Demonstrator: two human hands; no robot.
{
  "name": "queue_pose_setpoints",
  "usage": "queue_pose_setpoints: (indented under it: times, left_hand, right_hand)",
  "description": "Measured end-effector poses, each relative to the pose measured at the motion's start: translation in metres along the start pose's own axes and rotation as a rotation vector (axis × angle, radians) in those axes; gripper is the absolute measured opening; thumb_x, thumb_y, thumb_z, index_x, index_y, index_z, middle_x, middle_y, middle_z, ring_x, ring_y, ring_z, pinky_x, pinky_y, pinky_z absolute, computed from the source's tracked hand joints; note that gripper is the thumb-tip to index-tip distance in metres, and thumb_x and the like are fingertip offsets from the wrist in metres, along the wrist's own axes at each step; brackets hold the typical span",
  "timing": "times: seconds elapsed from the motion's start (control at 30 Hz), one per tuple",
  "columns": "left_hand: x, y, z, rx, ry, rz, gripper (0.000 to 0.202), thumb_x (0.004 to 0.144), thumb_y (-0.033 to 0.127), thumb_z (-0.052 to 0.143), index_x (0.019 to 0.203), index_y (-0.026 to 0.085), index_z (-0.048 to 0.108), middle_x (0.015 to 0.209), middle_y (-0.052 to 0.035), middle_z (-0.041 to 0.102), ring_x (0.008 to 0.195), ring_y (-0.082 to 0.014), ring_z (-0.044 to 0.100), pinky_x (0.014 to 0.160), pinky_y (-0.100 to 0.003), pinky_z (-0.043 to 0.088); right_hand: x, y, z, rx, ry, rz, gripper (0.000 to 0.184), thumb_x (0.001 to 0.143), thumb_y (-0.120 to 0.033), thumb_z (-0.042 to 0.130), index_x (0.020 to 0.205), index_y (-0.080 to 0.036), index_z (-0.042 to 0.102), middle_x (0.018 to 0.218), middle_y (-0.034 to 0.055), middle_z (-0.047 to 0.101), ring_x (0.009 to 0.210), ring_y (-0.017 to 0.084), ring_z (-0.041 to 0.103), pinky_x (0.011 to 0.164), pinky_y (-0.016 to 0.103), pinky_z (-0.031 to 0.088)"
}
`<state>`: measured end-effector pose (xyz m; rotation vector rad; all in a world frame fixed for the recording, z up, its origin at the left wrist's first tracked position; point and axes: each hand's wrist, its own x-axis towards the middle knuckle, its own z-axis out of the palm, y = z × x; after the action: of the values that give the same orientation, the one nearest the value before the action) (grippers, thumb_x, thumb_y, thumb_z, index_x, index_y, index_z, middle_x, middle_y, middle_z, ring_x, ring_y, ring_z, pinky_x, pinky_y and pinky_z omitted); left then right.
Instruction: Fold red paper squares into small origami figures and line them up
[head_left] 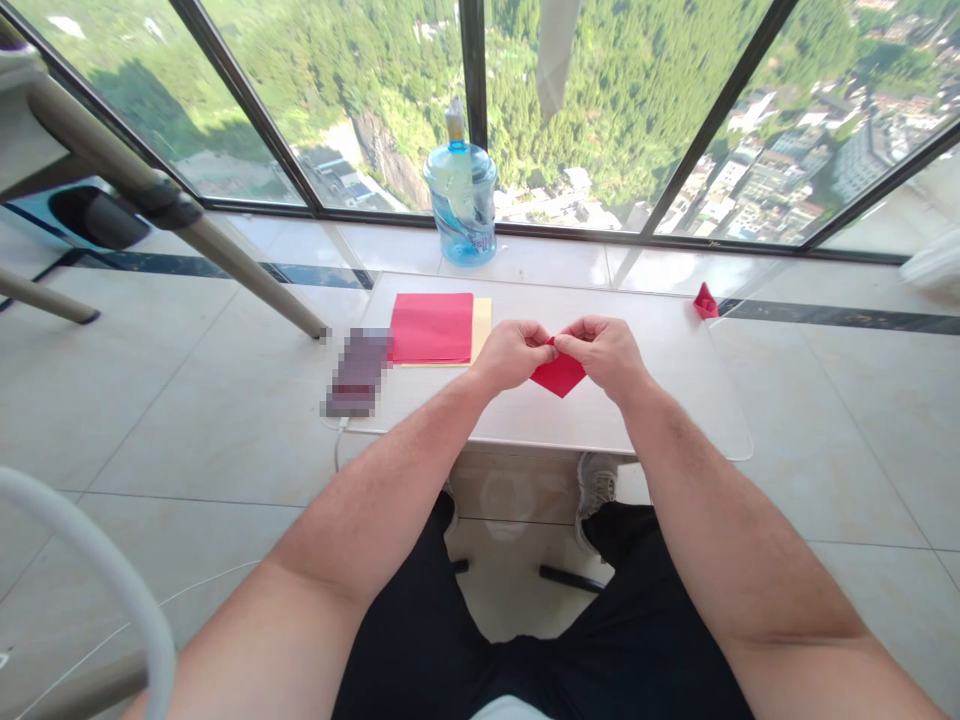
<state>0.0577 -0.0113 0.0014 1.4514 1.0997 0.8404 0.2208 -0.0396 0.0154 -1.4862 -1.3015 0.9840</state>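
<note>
A small piece of folded red paper [560,378] is held above the low white table [435,405], one corner pointing down toward me. My left hand [513,354] pinches its upper left edge between thumb and fingers. On the other side, my right hand [602,352] pinches the upper right edge, thumb close to the left thumb. The fingers cover the paper's top part. Left of my hands lies a stack of red paper sheets [433,327], with a yellow sheet [482,330] showing beneath it. A small folded red paper shape [705,301] sits at the table's far right corner.
A pixelated phone-like object [356,375] lies at the table's left edge, a white cable [337,452] beside it. Behind the table, a blue water jug [461,200] stands by the window. A metal-legged frame [225,265] rises at the left.
</note>
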Motion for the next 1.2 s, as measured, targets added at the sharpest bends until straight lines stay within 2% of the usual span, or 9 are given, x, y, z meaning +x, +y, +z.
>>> queue_pose_setpoints:
  times: [0.13, 0.33, 0.47, 0.6, 0.9, 0.97, 1.03, 1.1, 1.2]
  left_hand:
    - [0.003, 0.006, -0.007, -0.064, 0.103, -0.012, 0.017, 0.061, 0.027, 0.073, 0.058, 0.016, 0.060, 0.054, 0.0027, 0.056, 0.053, -0.0107, 0.050, 0.050, -0.022, 0.035]
    - [0.005, 0.009, -0.012, -0.098, 0.150, -0.003, 0.017, 0.059, 0.025, 0.072, 0.056, 0.017, 0.058, 0.054, 0.0028, 0.054, 0.055, -0.0110, 0.049, 0.052, -0.023, 0.035]
    - [0.003, 0.010, -0.012, -0.052, 0.149, -0.006, 0.018, 0.059, 0.025, 0.072, 0.055, 0.018, 0.057, 0.052, 0.0032, 0.052, 0.053, -0.0105, 0.046, 0.049, -0.023, 0.033]
    - [0.004, 0.011, -0.013, -0.010, 0.178, 0.011, 0.018, 0.060, 0.024, 0.072, 0.054, 0.018, 0.055, 0.051, 0.0039, 0.048, 0.051, -0.0094, 0.042, 0.048, -0.023, 0.029]
    - [0.007, 0.008, -0.009, -0.066, 0.164, -0.022, 0.014, 0.059, 0.023, 0.071, 0.055, 0.018, 0.058, 0.050, 0.0037, 0.049, 0.051, -0.0103, 0.045, 0.049, -0.024, 0.031]
    - [0.007, 0.008, -0.008, -0.070, 0.163, -0.028, 0.016, 0.058, 0.023, 0.071, 0.054, 0.018, 0.057, 0.049, 0.0041, 0.048, 0.050, -0.0095, 0.044, 0.048, -0.023, 0.030]
    - [0.006, 0.007, -0.007, -0.108, 0.145, -0.031, 0.018, 0.057, 0.024, 0.072, 0.054, 0.017, 0.056, 0.050, 0.0044, 0.048, 0.050, -0.0090, 0.043, 0.049, -0.023, 0.031]
    - [0.005, 0.006, -0.006, -0.179, 0.117, -0.038, 0.020, 0.056, 0.024, 0.074, 0.054, 0.017, 0.055, 0.051, 0.0042, 0.050, 0.052, -0.0094, 0.046, 0.051, -0.023, 0.033]
    - [0.004, 0.005, -0.002, -0.261, 0.098, -0.050, 0.020, 0.055, 0.024, 0.075, 0.055, 0.017, 0.055, 0.053, 0.0034, 0.052, 0.054, -0.0100, 0.049, 0.053, -0.024, 0.037]
  right_hand:
    - [0.003, 0.002, -0.009, 0.089, 0.053, -0.028, 0.015, 0.069, -0.032, 0.069, 0.072, -0.017, 0.069, 0.069, 0.0021, 0.069, 0.064, 0.015, 0.060, 0.060, 0.028, 0.047]
    - [0.001, -0.002, -0.015, 0.038, -0.045, -0.017, 0.014, 0.066, -0.026, 0.066, 0.074, -0.017, 0.073, 0.066, 0.0010, 0.068, 0.063, 0.014, 0.057, 0.061, 0.027, 0.046]
    - [-0.002, -0.005, -0.011, -0.146, -0.096, -0.020, 0.019, 0.068, -0.028, 0.063, 0.076, -0.016, 0.076, 0.064, 0.0010, 0.069, 0.058, 0.014, 0.055, 0.055, 0.027, 0.041]
    - [0.000, -0.002, -0.011, -0.400, -0.022, -0.100, 0.019, 0.070, -0.027, 0.060, 0.070, -0.017, 0.076, 0.057, 0.0004, 0.065, 0.055, 0.015, 0.055, 0.053, 0.027, 0.039]
    - [0.000, -0.004, -0.016, -0.506, 0.005, -0.145, 0.019, 0.073, -0.030, 0.061, 0.062, -0.019, 0.071, 0.051, 0.0002, 0.062, 0.053, 0.016, 0.056, 0.052, 0.028, 0.040]
    - [-0.001, -0.002, -0.014, -0.461, 0.008, -0.147, 0.017, 0.073, -0.031, 0.064, 0.064, -0.018, 0.071, 0.056, 0.0014, 0.065, 0.057, 0.017, 0.059, 0.056, 0.029, 0.044]
    - [-0.001, 0.002, -0.012, -0.314, -0.003, -0.151, 0.016, 0.071, -0.032, 0.069, 0.077, -0.018, 0.072, 0.069, 0.0031, 0.071, 0.066, 0.018, 0.064, 0.062, 0.030, 0.049]
    - [0.000, 0.005, -0.009, -0.139, -0.045, -0.152, 0.029, 0.069, -0.033, 0.073, 0.093, -0.018, 0.072, 0.083, 0.0045, 0.075, 0.075, 0.019, 0.067, 0.068, 0.031, 0.053]
    - [0.001, 0.006, -0.006, -0.047, -0.101, -0.136, 0.026, 0.071, -0.036, 0.073, 0.089, -0.017, 0.071, 0.079, 0.0045, 0.073, 0.072, 0.018, 0.065, 0.064, 0.030, 0.051]
